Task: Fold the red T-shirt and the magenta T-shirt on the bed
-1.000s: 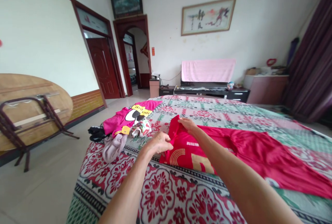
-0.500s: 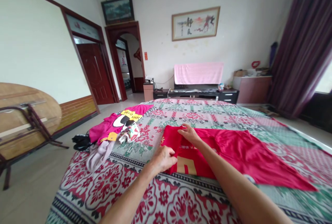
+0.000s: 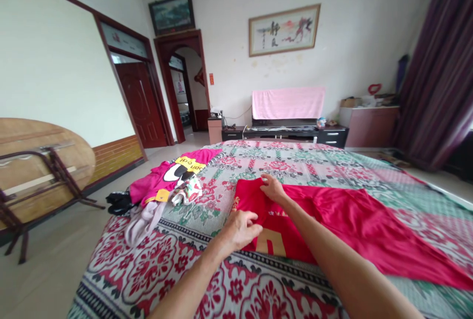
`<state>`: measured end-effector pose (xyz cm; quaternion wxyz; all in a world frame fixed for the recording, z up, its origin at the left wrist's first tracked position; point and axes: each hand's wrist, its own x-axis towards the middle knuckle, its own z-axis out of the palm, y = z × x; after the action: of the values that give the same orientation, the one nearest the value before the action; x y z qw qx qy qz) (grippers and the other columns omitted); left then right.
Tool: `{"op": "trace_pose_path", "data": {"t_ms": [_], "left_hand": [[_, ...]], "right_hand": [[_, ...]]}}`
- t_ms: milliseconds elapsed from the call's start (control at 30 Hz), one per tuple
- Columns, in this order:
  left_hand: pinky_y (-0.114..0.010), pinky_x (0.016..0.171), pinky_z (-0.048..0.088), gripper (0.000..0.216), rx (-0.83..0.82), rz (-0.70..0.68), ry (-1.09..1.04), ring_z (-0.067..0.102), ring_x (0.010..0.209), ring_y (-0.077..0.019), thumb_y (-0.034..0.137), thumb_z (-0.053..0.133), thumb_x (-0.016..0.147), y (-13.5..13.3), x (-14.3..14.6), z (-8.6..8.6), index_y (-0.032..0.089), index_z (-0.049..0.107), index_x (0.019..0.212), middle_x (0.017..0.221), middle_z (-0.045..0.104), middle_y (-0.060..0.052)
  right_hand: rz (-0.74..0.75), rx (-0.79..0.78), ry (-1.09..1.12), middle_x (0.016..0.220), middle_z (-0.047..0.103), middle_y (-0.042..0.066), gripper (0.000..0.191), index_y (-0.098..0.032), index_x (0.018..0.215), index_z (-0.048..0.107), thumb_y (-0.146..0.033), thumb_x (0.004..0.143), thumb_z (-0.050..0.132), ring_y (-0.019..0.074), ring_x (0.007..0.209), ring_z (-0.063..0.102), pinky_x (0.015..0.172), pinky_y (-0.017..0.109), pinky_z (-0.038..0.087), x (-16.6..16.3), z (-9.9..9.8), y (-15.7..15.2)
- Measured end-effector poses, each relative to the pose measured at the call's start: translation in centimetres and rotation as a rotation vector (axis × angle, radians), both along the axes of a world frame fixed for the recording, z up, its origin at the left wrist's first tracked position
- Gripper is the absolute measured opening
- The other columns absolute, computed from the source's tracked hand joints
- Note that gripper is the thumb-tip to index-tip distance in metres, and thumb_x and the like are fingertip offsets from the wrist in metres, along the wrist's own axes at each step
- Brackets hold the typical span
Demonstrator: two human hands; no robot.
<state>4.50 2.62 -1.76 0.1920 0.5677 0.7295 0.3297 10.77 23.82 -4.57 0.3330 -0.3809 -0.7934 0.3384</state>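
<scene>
A shiny red jersey (image 3: pixel 343 215) with a gold print lies stretched across the bed, its left end turned over in a flap. My left hand (image 3: pixel 242 230) is at the flap's near side, thumb and fingers closed on the red cloth. At the far side of the same flap, my right hand (image 3: pixel 272 189) pinches the fabric. My right forearm passes over the middle of the jersey and hides part of its lettering and gold print.
To the left lie a pink printed garment (image 3: pixel 153 181), a light strappy cloth (image 3: pixel 142 223), a white patterned cloth (image 3: pixel 188 192) and a black item (image 3: pixel 120 204). A flowered sheet (image 3: pixel 148 265) covers the bed. A folded round table (image 3: pixel 44 161) leans at the left wall.
Both hands have moved slightly right with the flap's edge, which covers a little more of the print. The camera view has shifted slightly; the clothes at left lie as before.
</scene>
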Motion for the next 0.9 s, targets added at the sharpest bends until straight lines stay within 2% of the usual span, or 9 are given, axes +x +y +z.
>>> {"op": "trace_pose_path", "data": {"t_ms": [133,233,300,367,433,567,633,733,900], "left_hand": [[-0.021,0.056,0.041,0.041,0.017,0.077,-0.117,0.058,0.054,-0.0113,0.037,0.048,0.080,-0.4,-1.1,1.5,0.012,0.068,0.105,0.064,0.063,-0.001],[-0.020,0.062,0.042,0.032,0.072,0.259,0.016,0.061,0.060,-0.0117,0.034,0.045,0.083,-0.5,-3.0,1.3,0.017,0.071,0.091,0.066,0.067,-0.002],[-0.021,0.068,0.041,0.027,0.038,0.371,0.141,0.063,0.071,-0.0135,0.032,0.049,0.081,-0.5,-4.2,0.6,0.019,0.071,0.086,0.074,0.070,-0.003],[-0.023,0.071,0.040,0.027,-0.035,0.420,0.227,0.062,0.080,-0.0160,0.036,0.052,0.080,-0.6,-4.8,-0.1,0.020,0.072,0.087,0.082,0.071,-0.005],[-0.024,0.070,0.039,0.031,-0.097,0.418,0.273,0.061,0.082,-0.0180,0.042,0.051,0.080,-0.7,-4.9,-0.5,0.020,0.071,0.088,0.084,0.071,-0.007],[-0.024,0.068,0.038,0.033,-0.163,0.312,0.378,0.059,0.082,-0.0188,0.047,0.054,0.076,-1.0,-4.5,-0.5,0.019,0.069,0.083,0.083,0.068,-0.007],[-0.025,0.071,0.038,0.033,-0.178,0.258,0.453,0.059,0.084,-0.0193,0.048,0.055,0.074,-1.1,-4.4,-0.3,0.019,0.068,0.084,0.085,0.066,-0.007],[-0.027,0.073,0.039,0.038,-0.191,0.212,0.508,0.059,0.086,-0.0208,0.052,0.052,0.075,-1.2,-4.4,-0.3,0.019,0.066,0.088,0.088,0.065,-0.009],[-0.028,0.073,0.039,0.045,-0.187,0.219,0.521,0.059,0.086,-0.0219,0.056,0.051,0.074,-1.1,-4.4,-0.5,0.017,0.063,0.092,0.090,0.065,-0.010]], "right_hand": [[-0.025,0.000,0.005,0.098,0.070,0.004,0.047,-0.019,0.115,0.057,-0.015,0.068,0.056,0.0159,0.081,0.065,0.073,0.025,0.050,0.5,-0.5,0.2],[-0.019,0.054,-0.005,0.110,0.066,0.007,0.044,-0.018,0.114,0.058,-0.019,0.070,0.058,0.0171,0.088,0.065,0.082,0.029,0.049,1.4,-0.1,-0.2],[0.020,0.152,-0.039,0.111,0.066,0.008,0.039,-0.018,0.110,0.060,-0.020,0.071,0.058,0.0185,0.091,0.064,0.085,0.031,0.048,2.2,0.4,-0.8],[0.115,0.274,-0.072,0.107,0.067,0.008,0.032,-0.019,0.103,0.063,-0.020,0.072,0.058,0.0197,0.094,0.063,0.086,0.033,0.048,3.1,0.7,-1.8],[0.259,0.384,-0.068,0.105,0.067,0.007,0.028,-0.019,0.098,0.065,-0.019,0.071,0.058,0.0206,0.098,0.062,0.089,0.034,0.047,4.1,0.9,-3.0],[0.521,0.528,-0.061,0.107,0.067,0.009,0.023,-0.019,0.093,0.067,-0.019,0.072,0.058,0.0216,0.106,0.059,0.094,0.036,0.045,5.9,0.5,-5.5],[0.552,0.546,-0.104,0.108,0.066,0.010,0.022,-0.018,0.092,0.067,-0.019,0.072,0.058,0.0219,0.106,0.059,0.093,0.036,0.045,6.8,0.4,-6.3],[0.522,0.564,-0.126,0.111,0.065,0.010,0.024,-0.019,0.095,0.067,-0.017,0.073,0.058,0.0217,0.106,0.059,0.093,0.037,0.046,8.0,0.8,-7.2],[0.573,0.575,-0.086,0.113,0.064,0.010,0.024,-0.021,0.100,0.067,-0.025,0.078,0.059,0.0204,0.106,0.058,0.094,0.036,0.046,9.9,1.2,-9.2]]}}
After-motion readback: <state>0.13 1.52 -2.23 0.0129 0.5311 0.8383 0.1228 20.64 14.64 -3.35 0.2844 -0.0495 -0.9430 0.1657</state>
